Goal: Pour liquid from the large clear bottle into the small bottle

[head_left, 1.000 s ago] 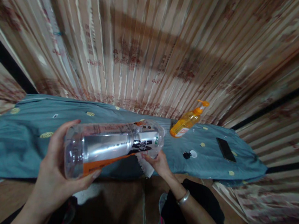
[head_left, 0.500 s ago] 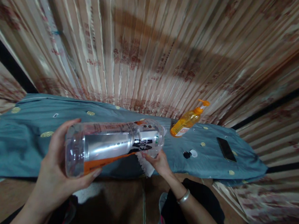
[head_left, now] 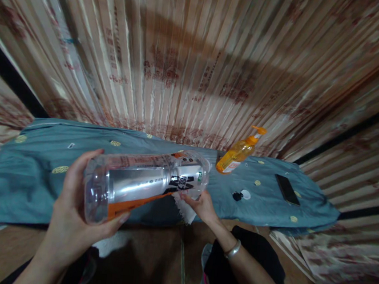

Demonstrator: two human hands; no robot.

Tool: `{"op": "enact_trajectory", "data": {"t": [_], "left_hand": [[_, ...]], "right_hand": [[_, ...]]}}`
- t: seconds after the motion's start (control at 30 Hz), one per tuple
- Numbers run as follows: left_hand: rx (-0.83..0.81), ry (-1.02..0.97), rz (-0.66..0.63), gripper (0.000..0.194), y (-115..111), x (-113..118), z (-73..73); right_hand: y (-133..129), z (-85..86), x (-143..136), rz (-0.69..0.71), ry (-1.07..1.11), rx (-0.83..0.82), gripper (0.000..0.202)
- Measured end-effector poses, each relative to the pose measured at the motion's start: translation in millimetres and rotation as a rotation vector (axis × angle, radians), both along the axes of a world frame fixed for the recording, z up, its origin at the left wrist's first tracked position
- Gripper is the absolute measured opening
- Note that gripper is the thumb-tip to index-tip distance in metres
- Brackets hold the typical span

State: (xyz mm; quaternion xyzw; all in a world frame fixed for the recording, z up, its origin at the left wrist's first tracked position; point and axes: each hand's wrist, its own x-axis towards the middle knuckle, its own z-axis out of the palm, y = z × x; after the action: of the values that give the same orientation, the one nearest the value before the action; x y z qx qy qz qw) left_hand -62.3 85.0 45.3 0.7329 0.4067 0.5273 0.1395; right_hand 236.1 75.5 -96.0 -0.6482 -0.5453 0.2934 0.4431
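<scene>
A large clear plastic bottle (head_left: pixel 97 190) lies sideways in the air, its base to the left and its neck end to the right. My left hand (head_left: pixel 75 211) is wrapped round the base end, thumb below and fingers on the far side. Round the bottle is a silver and orange label (head_left: pixel 138 182) with black print, loose along its lower edge. My right hand (head_left: pixel 202 206) pinches the loose edge under the neck end. A white, ragged-edged piece (head_left: pixel 185 208) hangs at its fingertips; it looks like the label's torn end. The bottle's far side is hidden.
A blue-green patterned cloth (head_left: pixel 86 136) covers the long surface ahead. On it stand or lie an orange pump bottle (head_left: pixel 237 155), a small black item (head_left: pixel 237 196) beside a white round cap (head_left: pixel 245 194), and a dark phone (head_left: pixel 287 189). Pleated curtains (head_left: pixel 183 70) hang behind.
The bottle and my left hand have shifted very slightly to the right. My right hand keeps its pinch in nearly the same place.
</scene>
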Motion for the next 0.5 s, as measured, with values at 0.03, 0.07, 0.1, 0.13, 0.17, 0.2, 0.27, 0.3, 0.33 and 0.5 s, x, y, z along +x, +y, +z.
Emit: {"op": "enact_trajectory", "data": {"t": [0.03,0.07,0.1,0.13,0.17,0.2,0.27,0.3,0.33,0.5], "left_hand": [[-0.001,0.001,-0.004,0.095,-0.1,0.4,0.5],[0.002,-0.001,-0.008,0.095,-0.2,1.0,1.0],[0.007,-0.002,-0.01,0.094,-0.1,1.7,1.4],[0.012,-0.003,-0.01,0.094,-0.1,2.4,1.7],[0.015,-0.002,-0.007,0.094,0.0,2.9,1.9],[0.014,-0.002,-0.005,0.094,0.2,3.1,1.8],[0.003,-0.003,-0.003,0.095,0.3,2.6,1.4],[-0.005,-0.001,0.0,0.096,0.3,2.0,1.0],[-0.013,-0.003,0.003,0.097,0.2,1.2,0.7],[-0.033,-0.038,-0.009,0.095,-1.1,0.4,1.2]], "right_hand": [[0.0,-0.2,0.2,0.009,0.014,-0.007,0.041],[0.1,-0.3,0.3,0.018,0.029,-0.016,0.041],[0.1,-0.2,0.4,0.025,0.038,-0.024,0.04],[0.0,0.1,0.4,0.025,0.037,-0.026,0.04],[0.0,0.4,0.3,0.025,0.035,-0.027,0.04],[-0.1,0.9,0.1,0.021,0.033,-0.028,0.04],[-0.2,2.1,-0.2,0.015,0.032,-0.033,0.041],[-0.4,2.7,-0.4,0.014,0.032,-0.034,0.042],[-0.5,3.4,-0.5,0.013,0.029,-0.034,0.042],[-0.9,6.0,-1.0,0.011,0.024,-0.017,0.041]]}}
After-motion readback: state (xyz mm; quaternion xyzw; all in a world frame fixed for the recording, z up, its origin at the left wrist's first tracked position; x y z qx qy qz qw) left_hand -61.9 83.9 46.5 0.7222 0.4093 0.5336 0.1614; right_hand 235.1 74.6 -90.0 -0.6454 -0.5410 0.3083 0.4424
